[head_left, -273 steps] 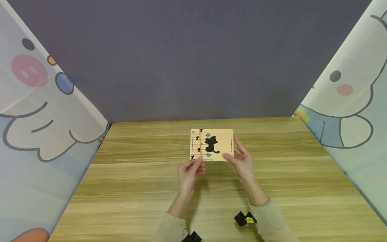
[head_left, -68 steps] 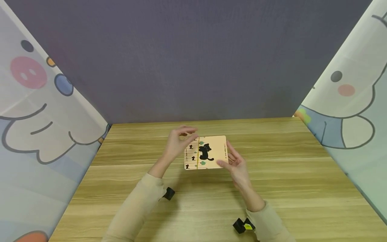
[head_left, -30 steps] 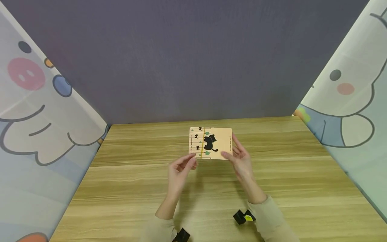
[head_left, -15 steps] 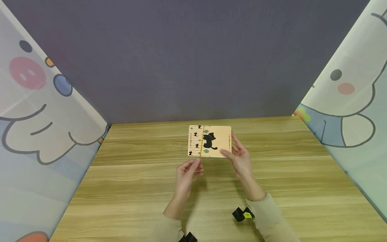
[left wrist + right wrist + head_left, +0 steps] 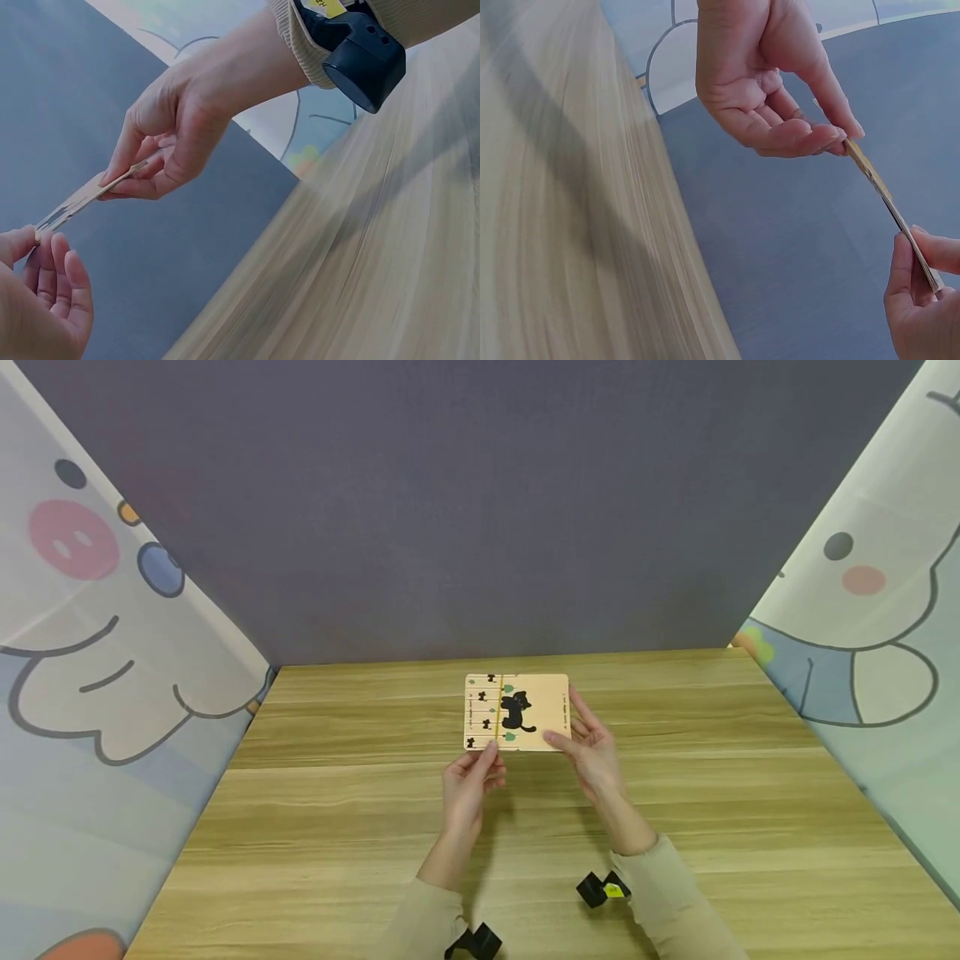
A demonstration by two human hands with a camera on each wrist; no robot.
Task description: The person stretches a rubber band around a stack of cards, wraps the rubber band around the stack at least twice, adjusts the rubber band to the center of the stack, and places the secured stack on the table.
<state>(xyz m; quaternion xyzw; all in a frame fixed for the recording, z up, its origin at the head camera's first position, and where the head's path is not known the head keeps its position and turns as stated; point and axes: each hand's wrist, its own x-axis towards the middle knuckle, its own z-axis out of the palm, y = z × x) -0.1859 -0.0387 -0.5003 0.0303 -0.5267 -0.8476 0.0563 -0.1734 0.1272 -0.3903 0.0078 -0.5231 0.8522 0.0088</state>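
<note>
Raised over the desk (image 5: 337,827), midway between its side edges and towards the far one, is a card (image 5: 553,700) with a black cat and a yellow band (image 5: 499,710). The right hand (image 5: 597,764) pinches its right end; the left hand (image 5: 463,791) pinches its near edge, perhaps catching the band too.

Ribbed beige sleeves (image 5: 675,893), 2 black wrist cameras (image 5: 486,941), yellow label (image 5: 614,890).

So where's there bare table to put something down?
Bare tabletop lies between the left grip and left cartoon panel, and between the right grip and right cartoon panel. Crowded: the middle, where both grips hold up the banded cards.
</note>
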